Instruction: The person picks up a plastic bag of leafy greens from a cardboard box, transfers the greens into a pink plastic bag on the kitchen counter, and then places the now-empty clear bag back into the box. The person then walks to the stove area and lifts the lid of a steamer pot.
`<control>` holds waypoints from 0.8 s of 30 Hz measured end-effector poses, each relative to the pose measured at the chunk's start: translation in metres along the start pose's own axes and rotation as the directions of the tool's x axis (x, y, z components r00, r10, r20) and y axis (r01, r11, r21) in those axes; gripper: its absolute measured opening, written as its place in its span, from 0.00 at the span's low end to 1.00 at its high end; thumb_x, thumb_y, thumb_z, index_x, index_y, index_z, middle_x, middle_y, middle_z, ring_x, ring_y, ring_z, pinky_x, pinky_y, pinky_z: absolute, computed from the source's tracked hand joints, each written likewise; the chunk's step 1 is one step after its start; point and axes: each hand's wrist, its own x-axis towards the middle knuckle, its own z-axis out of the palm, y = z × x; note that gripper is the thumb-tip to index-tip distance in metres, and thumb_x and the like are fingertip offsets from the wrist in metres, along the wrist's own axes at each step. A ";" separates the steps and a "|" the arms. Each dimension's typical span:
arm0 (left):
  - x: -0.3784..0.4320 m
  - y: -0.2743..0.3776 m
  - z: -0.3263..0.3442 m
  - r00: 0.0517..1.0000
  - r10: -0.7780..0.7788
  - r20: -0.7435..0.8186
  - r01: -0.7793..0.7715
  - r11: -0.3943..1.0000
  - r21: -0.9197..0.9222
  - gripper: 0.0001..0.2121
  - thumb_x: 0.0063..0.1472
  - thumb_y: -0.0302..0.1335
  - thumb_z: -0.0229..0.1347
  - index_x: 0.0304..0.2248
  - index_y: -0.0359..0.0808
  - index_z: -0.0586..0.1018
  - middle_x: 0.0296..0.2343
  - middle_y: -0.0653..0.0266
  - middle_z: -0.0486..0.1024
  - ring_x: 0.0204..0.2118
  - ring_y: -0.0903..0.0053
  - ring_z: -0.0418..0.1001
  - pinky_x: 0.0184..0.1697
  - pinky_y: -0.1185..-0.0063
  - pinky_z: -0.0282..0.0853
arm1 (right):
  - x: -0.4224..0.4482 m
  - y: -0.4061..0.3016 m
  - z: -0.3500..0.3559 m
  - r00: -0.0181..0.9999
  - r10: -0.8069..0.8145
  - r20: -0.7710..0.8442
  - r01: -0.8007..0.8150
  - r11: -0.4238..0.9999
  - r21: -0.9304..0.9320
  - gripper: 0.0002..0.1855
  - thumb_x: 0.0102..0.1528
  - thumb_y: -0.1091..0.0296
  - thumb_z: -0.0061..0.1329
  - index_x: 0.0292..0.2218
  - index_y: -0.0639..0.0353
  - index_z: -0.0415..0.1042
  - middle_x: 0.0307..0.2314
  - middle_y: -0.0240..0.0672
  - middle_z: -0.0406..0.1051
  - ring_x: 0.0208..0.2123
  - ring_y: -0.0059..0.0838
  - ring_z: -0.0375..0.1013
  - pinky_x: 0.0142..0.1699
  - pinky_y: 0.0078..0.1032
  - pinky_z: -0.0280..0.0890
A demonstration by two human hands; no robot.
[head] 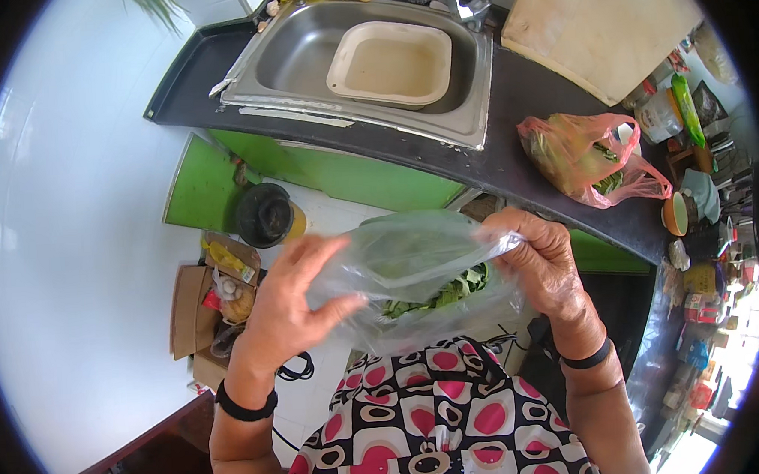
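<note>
A clear plastic bag (419, 248) hangs in front of my body with its mouth spread wide. Leafy green vegetables (463, 290) show inside it through the plastic. My right hand (542, 264) pinches the bag's rim at the right, between thumb and fingers. At the left side of the mouth is my left hand (299, 299), slightly blurred, its thumb and fingers apart and against or close to the plastic. Whether its fingertips touch the film is hard to see.
Ahead, a steel sink (293, 55) holds a white basin (334, 78) of cloudy water. A pink plastic bag (568, 156) with greens rests on the black countertop (507, 95). On the floor stand a black bucket (264, 214) and an open cardboard box (190, 305).
</note>
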 end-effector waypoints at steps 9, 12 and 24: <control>0.038 0.028 0.046 0.983 0.186 -0.001 -0.184 0.976 0.117 0.20 0.51 0.24 0.58 0.45 0.34 0.71 0.34 0.55 0.72 0.35 0.62 0.72 0.35 0.73 0.69 | 0.019 -0.016 0.016 0.975 -0.103 0.196 0.166 0.927 -0.337 0.05 0.55 0.76 0.47 0.35 0.66 0.72 0.25 0.36 0.68 0.27 0.25 0.66 0.35 0.22 0.63; 0.053 0.014 0.052 0.926 0.329 -0.185 -0.345 0.937 -0.060 0.12 0.50 0.18 0.56 0.37 0.33 0.74 0.25 0.56 0.73 0.25 0.62 0.70 0.28 0.75 0.67 | 0.018 -0.022 0.014 0.979 -0.123 0.162 0.176 0.911 -0.374 0.06 0.53 0.78 0.48 0.35 0.65 0.72 0.25 0.35 0.68 0.27 0.23 0.67 0.34 0.21 0.63; 0.059 0.031 0.038 0.946 -0.065 0.318 0.254 0.759 -0.599 0.11 0.62 0.33 0.53 0.37 0.35 0.79 0.17 0.76 0.66 0.16 0.93 0.57 0.18 0.90 0.52 | 0.026 -0.014 -0.001 0.952 -0.290 0.098 0.294 0.778 -0.556 0.10 0.48 0.76 0.53 0.35 0.62 0.72 0.25 0.43 0.68 0.27 0.41 0.69 0.32 0.28 0.64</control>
